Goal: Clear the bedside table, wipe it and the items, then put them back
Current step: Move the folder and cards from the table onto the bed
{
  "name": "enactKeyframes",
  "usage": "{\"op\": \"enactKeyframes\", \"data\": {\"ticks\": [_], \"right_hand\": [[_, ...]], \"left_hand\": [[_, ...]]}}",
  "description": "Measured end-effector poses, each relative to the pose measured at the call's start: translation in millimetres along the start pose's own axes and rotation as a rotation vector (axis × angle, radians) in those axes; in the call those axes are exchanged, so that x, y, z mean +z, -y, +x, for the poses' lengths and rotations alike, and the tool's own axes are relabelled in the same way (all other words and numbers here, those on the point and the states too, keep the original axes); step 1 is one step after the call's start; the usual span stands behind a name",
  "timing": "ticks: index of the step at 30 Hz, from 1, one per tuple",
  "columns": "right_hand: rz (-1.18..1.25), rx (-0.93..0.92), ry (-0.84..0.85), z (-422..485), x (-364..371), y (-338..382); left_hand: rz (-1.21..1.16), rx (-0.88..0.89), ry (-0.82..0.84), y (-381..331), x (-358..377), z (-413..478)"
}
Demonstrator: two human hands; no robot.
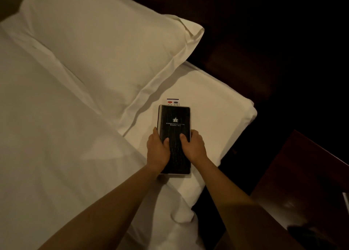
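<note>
A black hotel folder (175,117) with a white crest and lettering lies flat on the white bed sheet (211,102), near the bed's corner. My left hand (158,151) grips its left edge with the thumb on the cover. My right hand (193,145) grips its right edge the same way. From under the folder's far end sticks out a white remote control (173,102) with a red and a blue button. The dark wooden bedside table (309,176) is at the lower right, apart from both hands.
A large white pillow (105,47) lies behind the folder and a white duvet (56,136) covers the bed to the left. A dark object (309,234) sits on the bedside table at the bottom right. The floor beside the bed is dark.
</note>
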State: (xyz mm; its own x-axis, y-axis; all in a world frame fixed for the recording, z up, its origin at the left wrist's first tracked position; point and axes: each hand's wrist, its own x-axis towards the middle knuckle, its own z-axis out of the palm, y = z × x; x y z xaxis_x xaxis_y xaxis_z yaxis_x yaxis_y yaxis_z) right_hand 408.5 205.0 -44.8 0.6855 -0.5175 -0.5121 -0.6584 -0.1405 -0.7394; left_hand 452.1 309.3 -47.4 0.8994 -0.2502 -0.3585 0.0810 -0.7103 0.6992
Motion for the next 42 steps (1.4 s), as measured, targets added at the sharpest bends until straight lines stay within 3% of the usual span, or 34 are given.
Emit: {"op": "enactKeyframes", "data": {"ticks": [3,7,18,24,29,34,39,42], "right_hand": [[-0.115,-0.077,-0.018,-6,-7,-8],[-0.241,-0.107,-0.079,-17,-30,-23],[-0.443,0.057,-0.321,-75,-158,-117],[-0.344,0.116,-0.482,-126,-213,-176],[0.008,0.280,-0.729,-164,-244,-221],[0.132,0.432,-0.900,-191,-273,-255],[0.058,0.306,-0.837,-194,-296,-269],[0.034,0.266,-0.781,-193,-299,-272]], "left_hand": [[0.118,0.041,-0.060,-7,9,-6],[0.354,0.258,-0.103,-22,25,-17],[0.481,0.521,0.221,-82,117,-78],[0.441,0.615,0.375,-119,177,-128],[0.327,0.686,0.558,-152,227,-174],[0.232,0.710,0.658,-203,271,-203],[0.193,0.631,0.791,-240,297,-211],[0.226,0.604,0.775,-239,302,-218]]}}
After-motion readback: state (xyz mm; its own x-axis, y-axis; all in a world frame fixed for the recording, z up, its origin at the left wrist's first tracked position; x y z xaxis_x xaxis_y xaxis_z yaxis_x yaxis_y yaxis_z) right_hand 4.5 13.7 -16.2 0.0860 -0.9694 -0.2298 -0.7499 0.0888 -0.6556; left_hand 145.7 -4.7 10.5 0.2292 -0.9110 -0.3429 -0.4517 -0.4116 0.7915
